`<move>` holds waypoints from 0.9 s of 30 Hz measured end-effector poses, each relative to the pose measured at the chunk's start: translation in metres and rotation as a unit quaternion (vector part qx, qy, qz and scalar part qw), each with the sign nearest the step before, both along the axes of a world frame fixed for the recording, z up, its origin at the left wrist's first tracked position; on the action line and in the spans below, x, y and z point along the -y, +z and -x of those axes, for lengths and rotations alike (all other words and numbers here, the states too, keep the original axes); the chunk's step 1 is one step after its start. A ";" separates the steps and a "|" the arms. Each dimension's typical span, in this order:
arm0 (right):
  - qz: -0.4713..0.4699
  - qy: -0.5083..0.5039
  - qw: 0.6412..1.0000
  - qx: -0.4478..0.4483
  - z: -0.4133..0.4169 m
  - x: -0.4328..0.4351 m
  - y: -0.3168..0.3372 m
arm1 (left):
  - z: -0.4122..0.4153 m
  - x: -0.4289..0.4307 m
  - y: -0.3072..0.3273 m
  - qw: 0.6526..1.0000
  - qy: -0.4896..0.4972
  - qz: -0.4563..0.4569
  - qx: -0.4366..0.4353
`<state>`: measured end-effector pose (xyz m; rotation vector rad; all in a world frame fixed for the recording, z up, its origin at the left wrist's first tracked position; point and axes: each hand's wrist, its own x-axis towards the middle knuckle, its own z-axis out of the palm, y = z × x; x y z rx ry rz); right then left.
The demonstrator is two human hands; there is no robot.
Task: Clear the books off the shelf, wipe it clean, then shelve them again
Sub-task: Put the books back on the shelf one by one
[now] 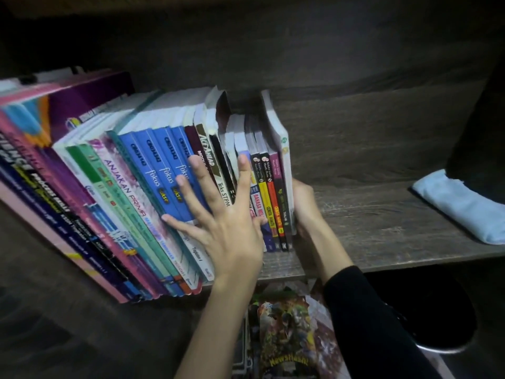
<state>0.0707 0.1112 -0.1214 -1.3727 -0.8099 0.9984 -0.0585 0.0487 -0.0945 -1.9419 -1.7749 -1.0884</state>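
Note:
A row of books [142, 170] stands upright on the dark wooden shelf [369, 214], filling its left half. My left hand [218, 214] lies flat with spread, straight fingers against the spines of the blue books [158, 160] and the slim ones beside them. My right hand [306, 209] presses against the outer side of the last book at the right end of the row, a white-covered one [281, 149]; its fingers are mostly hidden behind that book. A light blue cloth [459, 212] lies on the shelf at the far right.
The right half of the shelf board is bare wood up to the cloth. Below the shelf lies a colourful comic book [287, 332] among other things. A dark round object [437, 318] sits at the lower right.

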 end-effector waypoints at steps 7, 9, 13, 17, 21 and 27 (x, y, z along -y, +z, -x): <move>0.065 -0.016 0.991 0.113 0.004 -0.001 -0.019 | 0.005 0.006 0.004 0.999 -0.009 0.038 -0.013; 0.060 -0.021 0.989 0.134 0.003 0.001 -0.019 | 0.004 0.009 0.006 0.999 -0.017 0.042 -0.016; 0.034 0.013 0.989 0.147 -0.003 0.005 -0.022 | 0.005 0.009 0.020 0.999 -0.012 -0.014 -0.042; -0.016 0.017 0.979 0.200 -0.018 0.016 -0.012 | 0.010 0.008 0.044 0.995 -0.024 -0.076 -0.057; -0.001 0.221 0.969 0.113 -0.049 0.046 0.017 | 0.009 0.005 0.059 0.983 -0.088 -0.101 -0.124; 0.044 0.276 0.926 0.253 -0.047 0.062 -0.007 | 0.002 0.007 0.066 0.990 -0.065 -0.053 -0.114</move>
